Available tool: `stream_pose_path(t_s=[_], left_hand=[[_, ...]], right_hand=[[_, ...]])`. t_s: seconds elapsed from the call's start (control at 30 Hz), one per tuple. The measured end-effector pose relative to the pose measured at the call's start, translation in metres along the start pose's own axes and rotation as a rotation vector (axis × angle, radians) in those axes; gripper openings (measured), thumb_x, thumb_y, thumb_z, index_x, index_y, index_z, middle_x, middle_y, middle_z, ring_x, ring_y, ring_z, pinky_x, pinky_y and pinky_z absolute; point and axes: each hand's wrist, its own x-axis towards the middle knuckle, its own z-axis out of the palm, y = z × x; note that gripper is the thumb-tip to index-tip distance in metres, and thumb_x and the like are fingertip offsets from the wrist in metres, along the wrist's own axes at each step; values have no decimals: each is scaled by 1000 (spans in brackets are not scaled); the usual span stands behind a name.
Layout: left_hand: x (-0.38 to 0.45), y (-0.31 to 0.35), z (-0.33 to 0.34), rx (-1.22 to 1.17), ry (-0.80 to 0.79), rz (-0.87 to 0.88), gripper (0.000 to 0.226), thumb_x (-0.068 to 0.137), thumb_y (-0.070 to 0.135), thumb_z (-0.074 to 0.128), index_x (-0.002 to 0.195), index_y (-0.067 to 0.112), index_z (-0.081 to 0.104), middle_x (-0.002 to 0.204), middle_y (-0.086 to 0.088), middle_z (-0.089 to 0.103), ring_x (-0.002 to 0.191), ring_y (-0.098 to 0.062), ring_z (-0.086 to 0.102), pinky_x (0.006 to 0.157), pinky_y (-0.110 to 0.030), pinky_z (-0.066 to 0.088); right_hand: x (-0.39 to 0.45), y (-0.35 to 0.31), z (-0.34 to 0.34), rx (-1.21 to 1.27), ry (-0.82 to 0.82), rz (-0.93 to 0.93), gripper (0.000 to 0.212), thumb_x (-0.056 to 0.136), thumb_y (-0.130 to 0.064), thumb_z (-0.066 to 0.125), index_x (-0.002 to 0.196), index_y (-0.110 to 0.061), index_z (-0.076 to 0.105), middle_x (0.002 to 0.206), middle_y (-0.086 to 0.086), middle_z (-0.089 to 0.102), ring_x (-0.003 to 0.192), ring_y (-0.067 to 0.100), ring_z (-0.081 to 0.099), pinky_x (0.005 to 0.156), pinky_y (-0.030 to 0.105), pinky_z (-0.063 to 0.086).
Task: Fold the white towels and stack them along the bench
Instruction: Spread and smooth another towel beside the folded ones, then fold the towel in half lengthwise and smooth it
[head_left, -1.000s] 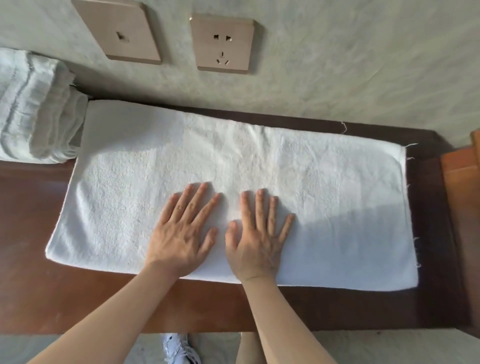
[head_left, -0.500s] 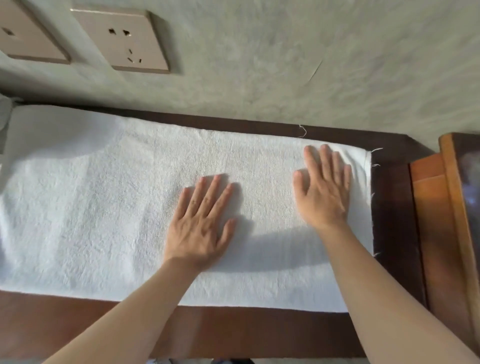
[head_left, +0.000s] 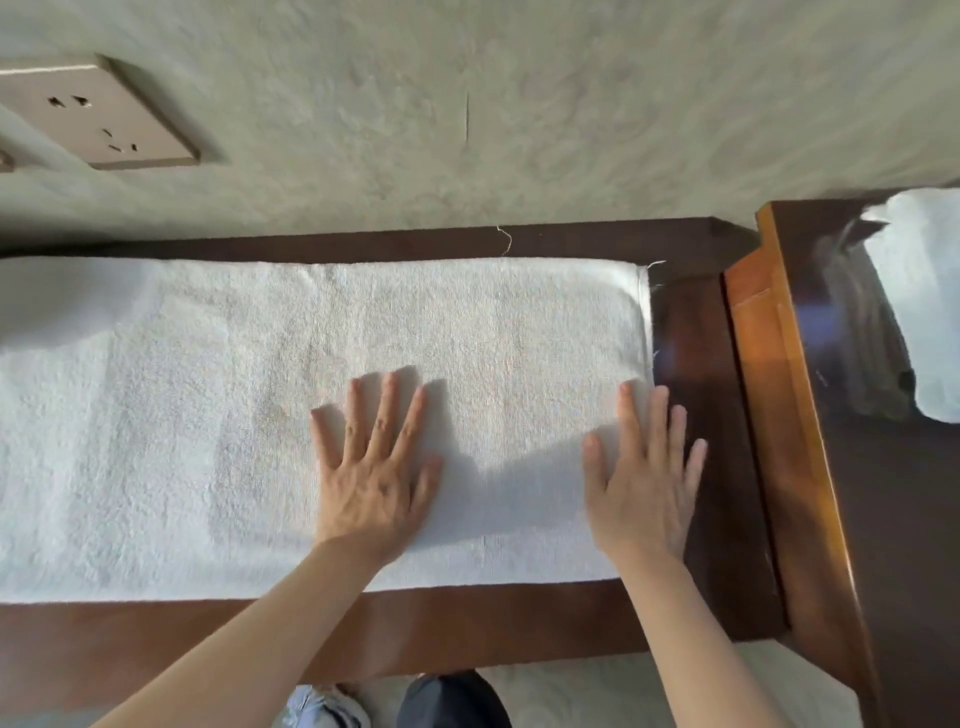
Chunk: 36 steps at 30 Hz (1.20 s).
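A long white towel (head_left: 218, 415) lies flat along the dark wooden bench (head_left: 696, 519), folded lengthwise, its left part running out of view. My left hand (head_left: 374, 467) presses flat on the towel near its middle, fingers straight and spread. Over the towel's right end lies my right hand (head_left: 641, 478), also flat, with its outer fingers reaching past the edge over the bare wood. Neither hand holds anything.
A grey wall with a beige socket plate (head_left: 98, 114) stands behind the bench. At the right a higher wooden table (head_left: 831, 467) adjoins the bench, with a white cloth (head_left: 919, 291) on it. My feet show below the bench's front edge.
My right hand slid right from beside the left hand to the towel's right end, then a little nearer. The left hand stayed pressing the middle. The view shifted right, losing the towel stack.
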Motion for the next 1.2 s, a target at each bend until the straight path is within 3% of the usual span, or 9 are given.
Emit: stream_pose_path(t_s=[0.2,0.4,0.5,0.6,0.8,0.97,1.03,1.1,1.2], left_hand=[[-21,102,23,-4,-26,267,73,104,48,35,163,20,2,171,-7,-5,157,-30,-4,122,-55,8],[6,149,21,-1,-132,424,65,108,45,15,159,21,-18,166,-3,-27,151,-24,-29,125,-50,-10],[22,145,17,-91,-55,462,57,107,40,21,160,19,26,169,-4,16,157,-24,6,125,-44,10],[34,128,-9,-534,-80,332,47,104,40,30,139,23,58,145,5,55,138,-17,43,110,-34,34],[53,44,-80,-1562,-470,-238,57,99,64,43,136,23,59,123,-1,71,102,-16,72,82,-31,56],[40,-81,-103,-1808,-496,-144,82,88,71,58,150,21,44,144,-15,57,131,-38,55,114,-58,37],[30,-132,-119,-1923,-447,-162,93,83,71,66,155,20,37,152,-13,49,138,-35,49,120,-58,29],[15,-186,-143,-2011,-378,-226,103,73,76,69,155,23,37,155,-8,47,140,-29,48,117,-51,36],[-4,-267,-165,-2042,-301,-192,81,81,66,67,144,17,54,143,-12,59,130,-27,58,101,-40,52]], right_hand=[[-25,13,-25,245,112,254,60,99,-41,54,150,-11,40,141,14,57,128,35,52,97,50,47],[-19,27,-41,495,-82,519,42,101,-41,53,121,-4,54,115,21,64,109,44,59,79,42,43],[-14,13,-55,391,-152,439,58,97,-57,36,94,-6,63,95,17,67,95,41,59,82,47,50],[-14,-8,-74,409,-139,338,52,99,-55,36,84,-11,60,84,9,63,76,24,57,65,38,45],[-41,-117,-110,512,-165,23,29,99,-49,49,100,-21,56,92,-7,64,80,12,60,60,20,38],[-83,-250,-112,418,-93,-241,29,101,-51,46,109,-23,54,95,-10,58,95,17,61,70,23,34],[-103,-303,-108,396,-95,-346,30,103,-51,43,113,-25,53,105,-6,61,100,17,62,77,26,42],[-127,-354,-99,391,-100,-403,25,102,-46,50,109,-22,54,104,-2,63,97,21,65,75,30,46],[-158,-426,-69,360,-67,-443,32,79,-38,84,89,-22,57,79,-3,63,65,19,68,50,27,48]])
